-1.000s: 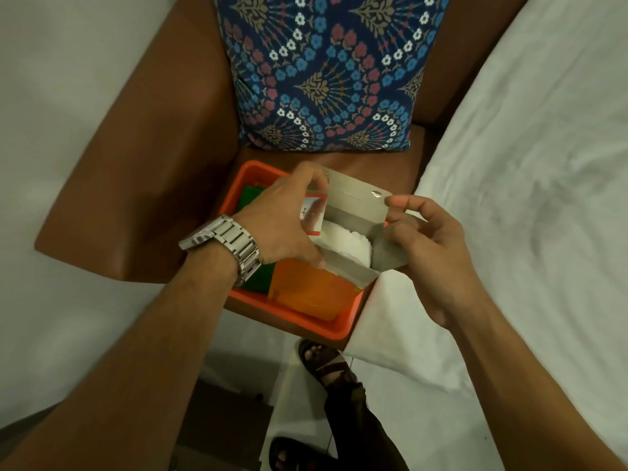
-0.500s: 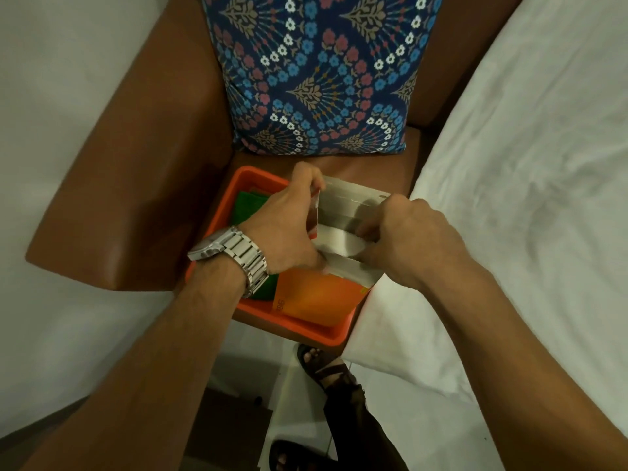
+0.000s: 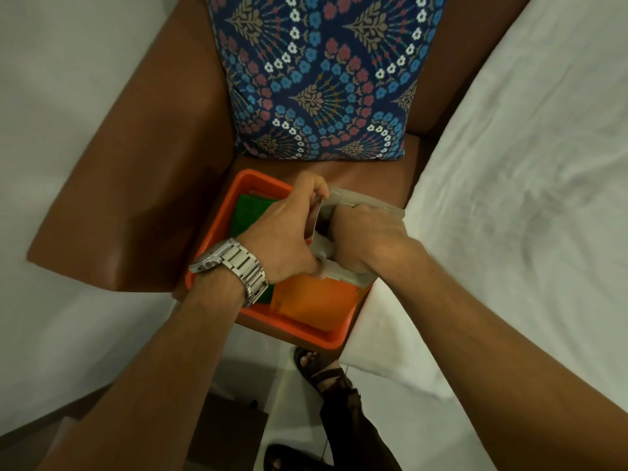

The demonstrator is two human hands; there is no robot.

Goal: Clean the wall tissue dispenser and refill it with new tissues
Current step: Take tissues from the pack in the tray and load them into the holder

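Tissue box (image 3: 316, 300), orange with grey cardboard flaps open, is sitting in an orange tray (image 3: 292, 329) at the front edge of a brown armchair seat (image 3: 367, 175). Left hand (image 3: 282, 232), steel watch (image 3: 234, 266) on the wrist, is gripping the box's open top, fingers curled round a flap. Right hand (image 3: 367, 239) is reaching down inside the opening, fingers hidden, so cannot tell its grip. Green cloth (image 3: 251, 212) is lying in the tray's far left part. Patterned blue cushion (image 3: 319, 76) is leaning on the backrest; white bedsheet (image 3: 526, 198) is lying to the right.
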